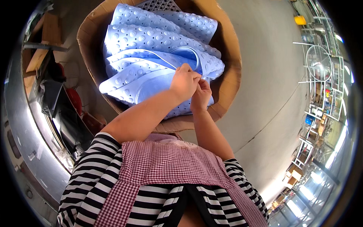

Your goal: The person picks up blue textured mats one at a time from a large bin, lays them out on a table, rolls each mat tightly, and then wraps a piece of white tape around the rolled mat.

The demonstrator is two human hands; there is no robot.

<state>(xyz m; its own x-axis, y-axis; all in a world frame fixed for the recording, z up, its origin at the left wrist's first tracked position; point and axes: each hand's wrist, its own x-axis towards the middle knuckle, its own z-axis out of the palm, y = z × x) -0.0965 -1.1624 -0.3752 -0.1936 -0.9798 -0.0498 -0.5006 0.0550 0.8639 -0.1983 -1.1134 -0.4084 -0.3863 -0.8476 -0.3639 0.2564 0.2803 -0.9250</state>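
Note:
Several light blue bath mats [147, 36], dotted with round suction cups and small holes, lie rolled and folded in a large cardboard box [230, 68]. Over the near right part of the pile, my left hand [184, 81] is closed in a pinch at the edge of one mat. Just right of it and slightly nearer to me, my right hand [201, 94] also pinches at that edge, its fingertips almost touching the left ones. What lies exactly between the fingertips is too small to see. Beside my hands, a mat curls up into an open loop [191, 56].
A grey perforated mat [160, 5] shows at the box's far side. On the left stand a metal-edged machine [22, 125], black sheeting [62, 109] and wooden pieces [51, 30]. Far right are metal racks [325, 98], a round fan [318, 63] and a yellow object [300, 20].

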